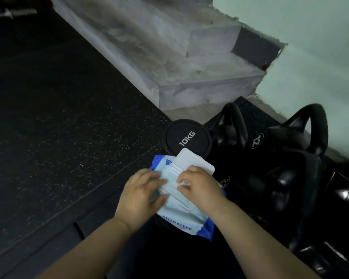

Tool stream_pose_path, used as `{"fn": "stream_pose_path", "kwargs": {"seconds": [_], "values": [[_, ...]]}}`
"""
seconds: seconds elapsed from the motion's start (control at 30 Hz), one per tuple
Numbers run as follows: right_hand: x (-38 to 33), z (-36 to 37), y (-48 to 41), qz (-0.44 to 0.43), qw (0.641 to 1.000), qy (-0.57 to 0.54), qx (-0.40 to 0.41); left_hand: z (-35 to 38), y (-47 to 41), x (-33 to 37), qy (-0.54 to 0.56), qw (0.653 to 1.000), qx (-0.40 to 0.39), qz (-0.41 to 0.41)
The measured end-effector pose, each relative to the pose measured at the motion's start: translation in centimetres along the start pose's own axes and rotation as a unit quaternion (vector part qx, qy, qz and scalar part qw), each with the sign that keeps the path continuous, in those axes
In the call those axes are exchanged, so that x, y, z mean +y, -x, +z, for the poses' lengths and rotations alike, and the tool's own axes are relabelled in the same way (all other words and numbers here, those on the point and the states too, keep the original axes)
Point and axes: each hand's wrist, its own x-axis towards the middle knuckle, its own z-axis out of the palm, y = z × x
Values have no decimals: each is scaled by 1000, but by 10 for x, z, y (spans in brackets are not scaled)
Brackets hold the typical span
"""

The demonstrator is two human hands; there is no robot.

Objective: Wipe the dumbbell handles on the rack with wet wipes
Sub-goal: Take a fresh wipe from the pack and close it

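Nearest, our left hand grips the left side of the blue-and-white wet wipes pack, fingers curled over it. Our right hand pinches at the pack's opening beneath the raised white lid. Just beyond lies a black dumbbell end marked 10KG, with kettlebells to its right. Farther off, a grey concrete step meets the pale wall.

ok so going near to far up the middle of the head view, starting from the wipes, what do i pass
blue and white plastic wet wipe pack → its open white flip lid → round black dumbbell end marked 10KG → grey concrete steps
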Motion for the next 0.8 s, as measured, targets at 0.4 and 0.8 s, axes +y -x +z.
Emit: {"fn": "stream_pose_path", "kwargs": {"seconds": [0.4,0.8], "values": [[-5,2,-7,-69,990,123,-21,16,2,13,-69,995,50,-56],[-2,-1,-8,-38,999,-10,0,19,0,13,-63,992,94,-58]]}}
